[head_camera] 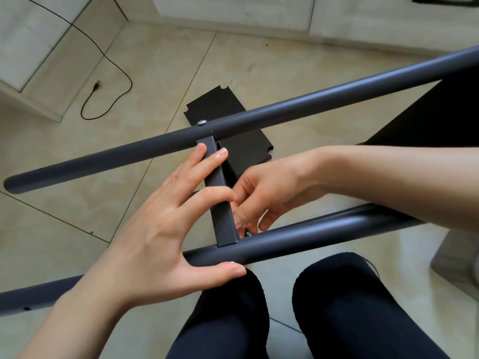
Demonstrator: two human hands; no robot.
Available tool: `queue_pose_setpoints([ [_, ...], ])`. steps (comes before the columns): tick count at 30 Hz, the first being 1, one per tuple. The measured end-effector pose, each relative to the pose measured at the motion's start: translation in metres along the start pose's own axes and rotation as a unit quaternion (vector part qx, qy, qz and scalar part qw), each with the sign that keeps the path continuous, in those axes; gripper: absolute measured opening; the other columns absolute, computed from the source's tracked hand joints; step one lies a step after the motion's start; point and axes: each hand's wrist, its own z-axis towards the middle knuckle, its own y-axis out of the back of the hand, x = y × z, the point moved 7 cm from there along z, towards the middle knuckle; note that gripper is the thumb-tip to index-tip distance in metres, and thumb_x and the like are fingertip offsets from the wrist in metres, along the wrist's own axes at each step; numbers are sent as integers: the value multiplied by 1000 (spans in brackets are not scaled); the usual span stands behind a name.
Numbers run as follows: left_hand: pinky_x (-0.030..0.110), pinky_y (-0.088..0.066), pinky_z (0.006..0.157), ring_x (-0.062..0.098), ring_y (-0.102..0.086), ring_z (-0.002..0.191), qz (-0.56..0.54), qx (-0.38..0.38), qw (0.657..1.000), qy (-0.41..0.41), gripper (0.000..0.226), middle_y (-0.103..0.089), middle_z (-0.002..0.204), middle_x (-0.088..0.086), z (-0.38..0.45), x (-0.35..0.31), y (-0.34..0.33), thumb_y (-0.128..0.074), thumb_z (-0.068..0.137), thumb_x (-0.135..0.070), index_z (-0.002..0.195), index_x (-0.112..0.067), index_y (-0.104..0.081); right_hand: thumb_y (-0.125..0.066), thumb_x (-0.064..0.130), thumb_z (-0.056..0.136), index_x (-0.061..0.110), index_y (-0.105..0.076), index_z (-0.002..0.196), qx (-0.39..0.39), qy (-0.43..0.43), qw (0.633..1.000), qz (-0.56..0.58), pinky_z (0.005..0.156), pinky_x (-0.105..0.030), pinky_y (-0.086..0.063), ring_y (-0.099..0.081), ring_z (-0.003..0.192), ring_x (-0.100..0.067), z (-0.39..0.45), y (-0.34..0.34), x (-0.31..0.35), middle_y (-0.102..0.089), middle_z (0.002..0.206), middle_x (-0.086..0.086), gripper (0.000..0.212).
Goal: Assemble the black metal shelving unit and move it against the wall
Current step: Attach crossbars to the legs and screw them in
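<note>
Two dark grey round tubes of the shelving frame run across the view: the far tube (272, 115) and the near tube (298, 237) above my knees. A short flat crossbar (220, 203) joins them. My left hand (166, 224) lies on the crossbar with its fingers spread, the index curled over the bar, the thumb under the near tube. My right hand (261, 195) reaches in from the right beside the crossbar, its fingers curled down at a small screw (248, 233) by the joint. A silver screw head (201, 122) shows on the far tube.
A black shelf panel (233, 120) lies on the tiled floor behind the frame. Another black panel (440, 117) stands at the right. A black cable with a plug (97, 85) trails over the floor at the left, near white cabinets (39, 47). My knees (324, 307) are below.
</note>
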Motion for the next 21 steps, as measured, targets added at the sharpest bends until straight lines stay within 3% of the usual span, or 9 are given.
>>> queue_pose_setpoints([
  [11,49,-29,114,21,-12,156,7,-3,1000,-3,66,-22,166,-8,0,-1,0,-68,74,-69,126,-31,-53,-60,6,95,14,-73,73,14,-4,1000,20,76,-29,-50,-59,73,-16,-2,-3,-3,-68,83,-7,26],
  [21,55,-30,115,21,-13,156,11,-5,1000,-1,66,-23,165,-9,-1,-1,0,-69,73,-68,126,-30,-53,-58,10,97,15,-70,71,8,-15,1000,0,69,-25,-50,-58,69,-16,-2,-6,-4,-67,78,-5,30],
])
